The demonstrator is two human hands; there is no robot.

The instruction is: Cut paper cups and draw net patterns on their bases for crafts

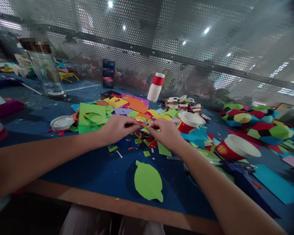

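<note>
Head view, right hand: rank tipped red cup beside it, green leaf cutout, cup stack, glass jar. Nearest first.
From the right hand:
1. Tipped red cup, just to its right.
2. Green leaf cutout, nearer the table edge.
3. Cup stack, behind the paper pile.
4. Glass jar, far left.

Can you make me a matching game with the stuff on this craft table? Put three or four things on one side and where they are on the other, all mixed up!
Things:
1. green leaf cutout
2. stack of paper cups
3. glass jar
4. round white lid

Places:
A. far left, tall and see-through
B. nearest the table's front edge, between the two arms
C. left of the left hand, beside the green paper
D. standing at the back, past the paper scraps

Pairs: 1-B, 2-D, 3-A, 4-C
</note>
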